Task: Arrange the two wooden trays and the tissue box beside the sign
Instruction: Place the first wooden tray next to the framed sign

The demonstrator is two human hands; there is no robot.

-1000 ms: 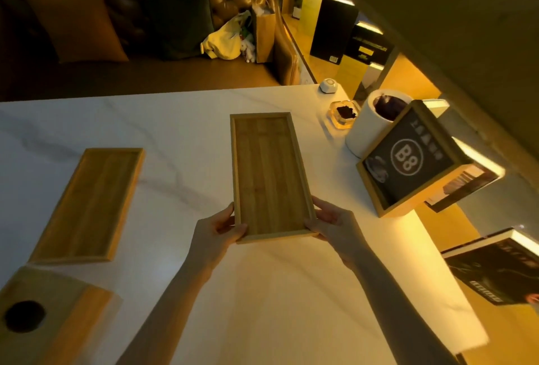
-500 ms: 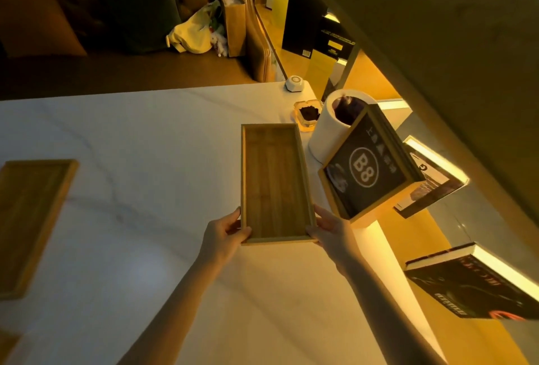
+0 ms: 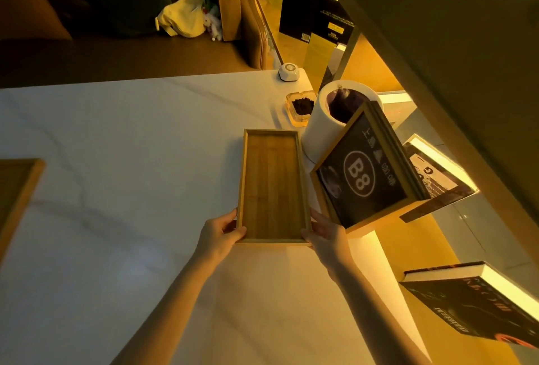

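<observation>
The wooden tray [image 3: 272, 186] lies lengthwise on the white marble table [image 3: 122, 142], its near short edge gripped at both corners. The left hand [image 3: 218, 236] pinches the near-left corner, thumb on the rim and fingers [image 3: 229, 223] curled close along the outer wall. The right hand [image 3: 323, 233] clasps the near-right corner the same way, its fingers narrow against the side. Whether the tray rests fully on the table or is lifted a little cannot be told.

Just beyond the right hand's fingers, the tray's long right edge runs close beside the wooden-framed B8 sign [image 3: 364, 175], which leans tilted over the table's right side; the sign's lower corner sits just beside the right hand's knuckles, with only a thin gap between frame and tray. Past the tray's far-right corner stands a white cylindrical bin [image 3: 318, 128], near but apart from the tray. Farther out from the fingertips lie a glass ashtray [image 3: 302, 106] with dark contents and a small white call button [image 3: 288, 72] at the table's far corner.

To the left of the left hand's fingers the table is open marble, wide and bare as far as the second wooden tray [image 3: 16, 192], which is cut off by the left border, well apart from the held one. Toward the person, between the forearms, the surface is also free. The table's right edge runs just behind the right wrist.
</observation>
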